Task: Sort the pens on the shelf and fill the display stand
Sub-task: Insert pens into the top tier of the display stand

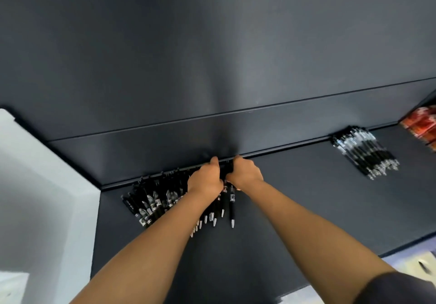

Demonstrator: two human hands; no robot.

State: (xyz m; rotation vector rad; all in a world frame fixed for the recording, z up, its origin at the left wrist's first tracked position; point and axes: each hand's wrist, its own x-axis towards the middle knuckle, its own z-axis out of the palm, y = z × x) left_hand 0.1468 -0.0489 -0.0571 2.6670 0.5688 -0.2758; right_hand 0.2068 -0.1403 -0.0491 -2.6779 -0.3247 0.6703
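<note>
A row of black pens point(153, 199) lies on the dark shelf point(306, 197), clip ends against the back wall, silver tips toward me. My left hand point(205, 181) grips a bunch of these pens at the row's right end, fingers curled over them. Right beside it, my right hand point(245, 172) curls round the top ends of the same bunch near the back wall. A few pens point(232, 205) stick out below both hands. A second pile of black pens point(365, 155) lies at the back right of the shelf.
The shelf's dark back panel point(212, 67) rises just behind my hands. Red packets point(422, 124) sit at the far right edge. A white wall point(35, 185) borders the shelf on the left. The shelf's front edge runs at lower right.
</note>
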